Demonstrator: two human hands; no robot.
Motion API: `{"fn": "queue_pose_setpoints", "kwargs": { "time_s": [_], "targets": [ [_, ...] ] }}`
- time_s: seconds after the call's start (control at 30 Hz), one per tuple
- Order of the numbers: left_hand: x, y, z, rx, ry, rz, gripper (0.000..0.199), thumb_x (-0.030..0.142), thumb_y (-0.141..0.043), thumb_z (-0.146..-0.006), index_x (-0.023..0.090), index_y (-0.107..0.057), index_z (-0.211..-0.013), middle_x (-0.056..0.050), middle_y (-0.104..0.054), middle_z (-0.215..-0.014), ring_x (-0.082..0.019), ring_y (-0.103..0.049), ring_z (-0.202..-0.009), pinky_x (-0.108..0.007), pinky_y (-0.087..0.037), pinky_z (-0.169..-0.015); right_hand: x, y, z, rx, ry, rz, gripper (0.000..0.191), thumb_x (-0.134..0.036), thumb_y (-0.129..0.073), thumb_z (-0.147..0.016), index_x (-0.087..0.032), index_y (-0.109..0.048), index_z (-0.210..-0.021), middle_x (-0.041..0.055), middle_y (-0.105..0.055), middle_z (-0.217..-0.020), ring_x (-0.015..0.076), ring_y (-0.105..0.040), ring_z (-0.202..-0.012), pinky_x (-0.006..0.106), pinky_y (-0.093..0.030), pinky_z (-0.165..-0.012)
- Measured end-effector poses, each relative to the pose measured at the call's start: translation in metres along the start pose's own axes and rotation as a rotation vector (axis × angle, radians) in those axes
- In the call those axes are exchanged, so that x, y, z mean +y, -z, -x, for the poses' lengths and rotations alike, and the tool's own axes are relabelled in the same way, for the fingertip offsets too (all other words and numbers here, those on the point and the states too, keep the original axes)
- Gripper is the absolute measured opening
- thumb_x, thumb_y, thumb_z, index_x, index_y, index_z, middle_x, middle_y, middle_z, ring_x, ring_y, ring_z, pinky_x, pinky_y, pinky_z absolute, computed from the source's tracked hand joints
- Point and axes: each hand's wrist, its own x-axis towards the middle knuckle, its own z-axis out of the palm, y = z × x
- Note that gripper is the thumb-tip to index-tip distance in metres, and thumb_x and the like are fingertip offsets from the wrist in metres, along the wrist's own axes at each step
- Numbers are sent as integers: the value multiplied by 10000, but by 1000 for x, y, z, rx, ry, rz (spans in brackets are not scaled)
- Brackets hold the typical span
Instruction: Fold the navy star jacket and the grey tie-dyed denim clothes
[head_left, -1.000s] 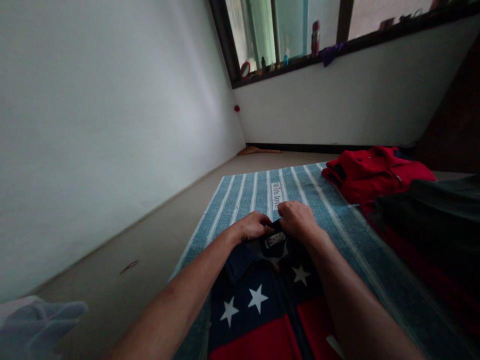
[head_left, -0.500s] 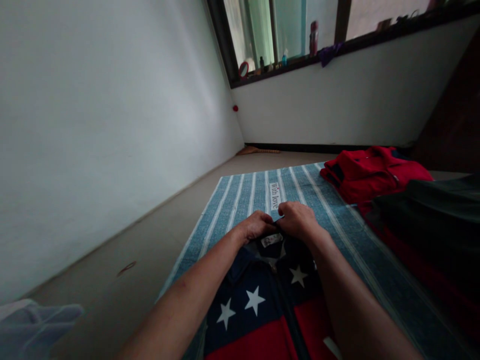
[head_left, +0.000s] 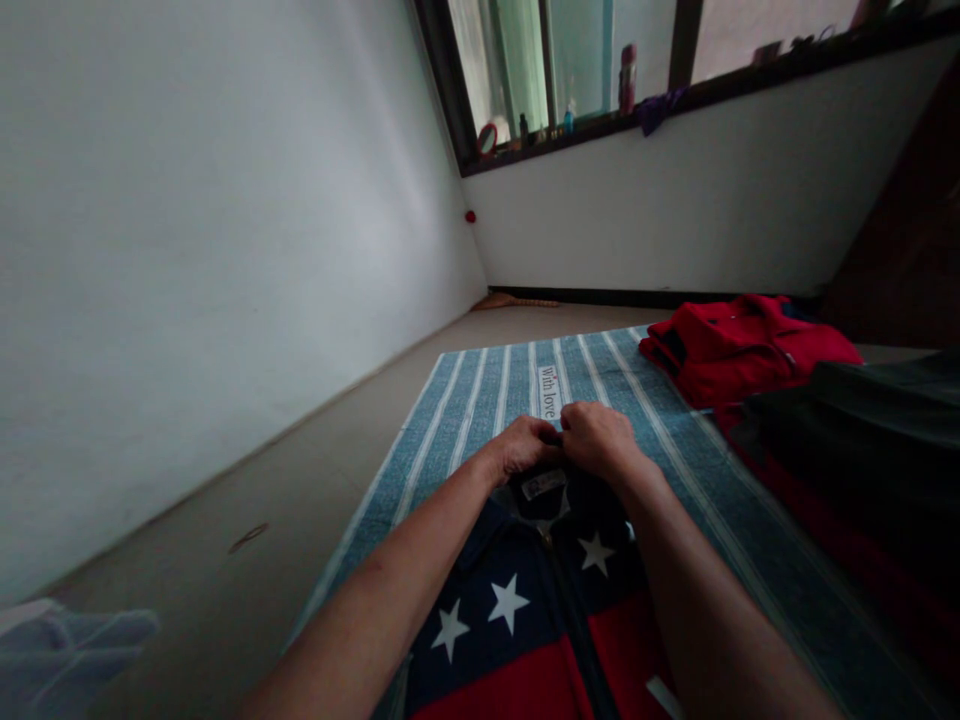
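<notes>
A navy and red zip jacket (head_left: 525,640) with white stars lies front up on a blue striped cloth (head_left: 480,390), its collar away from me. My left hand (head_left: 527,443) pinches the far edge of the collar, fingers curled over it. Right beside it, my right hand (head_left: 600,435) is closed on the same collar edge, the two hands nearly touching. Between my forearms a pale neck label shows inside the collar, above the zip. My forearms cover the jacket's sides, and the fingertips are partly hidden.
A folded red garment (head_left: 750,345) lies at the cloth's far right, with a dark garment pile (head_left: 870,430) nearer me. A white wall (head_left: 225,250) runs along the left. Small items and a pink bottle (head_left: 628,80) stand on the window sill. Pale fabric (head_left: 67,650) shows at lower left.
My hands have drawn slightly closer together at the collar, the left one shifting a little to the right. The jacket lies almost as before.
</notes>
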Motion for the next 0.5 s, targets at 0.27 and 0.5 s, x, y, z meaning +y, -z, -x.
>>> {"fn": "queue_pose_setpoints", "kwargs": {
  "time_s": [0.27, 0.5],
  "targets": [
    [-2, -1, -10, -8, 27, 117, 104, 89, -678, -499, 135, -671, -592, 31, -596, -530, -111, -521, -510, -254, -412, -554, 5, -1, -4, 20, -15, -128, 388, -485, -481, -903, -171, -707, -930, 151, -698, -976, 279, -642, -952, 309, -448, -735],
    [-6, 5, -7, 15, 40, 120, 115, 187, -736, -550, 133, -644, -593, 8, -592, -528, -113, -506, -473, -269, -371, -515, 20, -4, -14, -25, 20, -377, 680, -526, -160, -1000, -150, -722, -929, 89, -714, -842, 176, -662, -791, 223, -428, -637]
  ]
}}
